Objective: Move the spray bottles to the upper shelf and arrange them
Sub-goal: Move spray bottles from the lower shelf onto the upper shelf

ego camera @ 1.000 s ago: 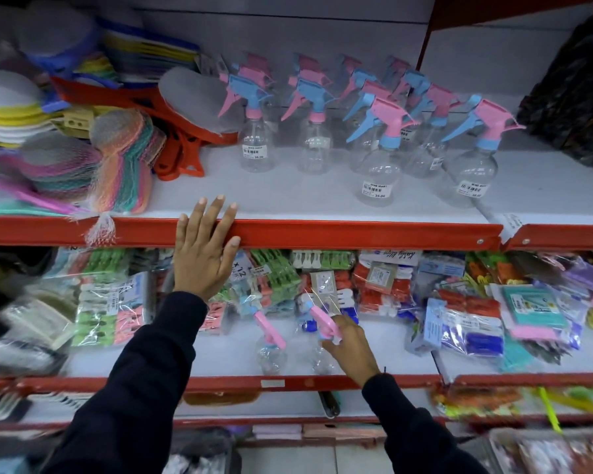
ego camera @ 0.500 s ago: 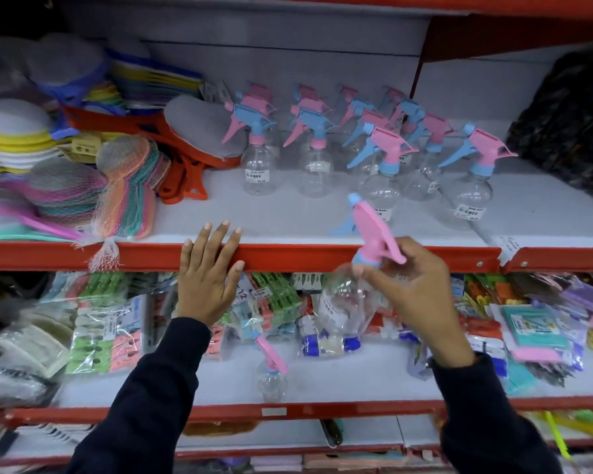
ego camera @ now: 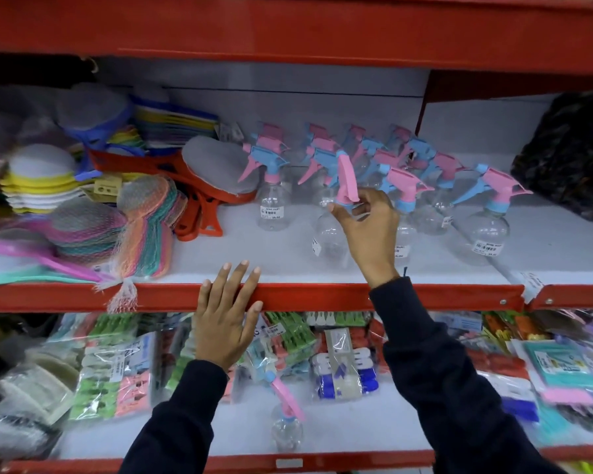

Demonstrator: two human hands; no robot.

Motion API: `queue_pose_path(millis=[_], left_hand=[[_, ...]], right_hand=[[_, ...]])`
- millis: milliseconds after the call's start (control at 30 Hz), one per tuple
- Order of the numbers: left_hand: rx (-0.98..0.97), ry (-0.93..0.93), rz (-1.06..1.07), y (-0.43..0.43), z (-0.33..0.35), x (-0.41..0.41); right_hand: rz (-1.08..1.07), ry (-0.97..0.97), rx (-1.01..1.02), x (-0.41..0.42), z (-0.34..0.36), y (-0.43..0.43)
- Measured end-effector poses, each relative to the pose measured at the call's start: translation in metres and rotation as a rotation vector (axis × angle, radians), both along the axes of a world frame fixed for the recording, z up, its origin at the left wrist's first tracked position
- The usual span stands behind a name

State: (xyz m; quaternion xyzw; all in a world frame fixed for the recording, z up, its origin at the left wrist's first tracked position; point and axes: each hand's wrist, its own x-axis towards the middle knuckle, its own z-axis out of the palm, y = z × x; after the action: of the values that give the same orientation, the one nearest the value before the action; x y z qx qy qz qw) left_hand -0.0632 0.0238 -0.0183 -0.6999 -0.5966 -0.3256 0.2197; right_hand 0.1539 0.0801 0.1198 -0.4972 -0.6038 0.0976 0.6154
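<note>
My right hand [ego camera: 368, 227] grips a clear spray bottle [ego camera: 329, 237] by its neck, under the pink trigger head, over the front of the upper shelf [ego camera: 288, 268]. Whether its base touches the shelf I cannot tell. Behind it stand several clear spray bottles with pink and blue heads [ego camera: 486, 217] in rows. One more spray bottle [ego camera: 286, 427] with a pink head stands on the lower shelf [ego camera: 356, 432]. My left hand [ego camera: 226, 319] lies flat, fingers spread, on the upper shelf's red front edge.
Netted scrub pads and sponges [ego camera: 117, 224] and an orange-handled brush [ego camera: 202, 186] fill the upper shelf's left. A dark bundle [ego camera: 569, 159] sits at the far right. Packs of clothes pegs [ego camera: 117, 371] and other packets crowd the lower shelf.
My right hand has lifted the spray bottle from the lower shelf up onto the upper shelf's front. My left hand has stayed on the shelf edge.
</note>
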Motion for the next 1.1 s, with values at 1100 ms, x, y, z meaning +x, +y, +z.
queue_pose_path(millis=[1100], left_hand=[[0.027, 0.002, 0.055, 0.0, 0.007, -0.029]], right_hand=[[0.12, 0.044, -0.07, -0.026, -0.11, -0.102]])
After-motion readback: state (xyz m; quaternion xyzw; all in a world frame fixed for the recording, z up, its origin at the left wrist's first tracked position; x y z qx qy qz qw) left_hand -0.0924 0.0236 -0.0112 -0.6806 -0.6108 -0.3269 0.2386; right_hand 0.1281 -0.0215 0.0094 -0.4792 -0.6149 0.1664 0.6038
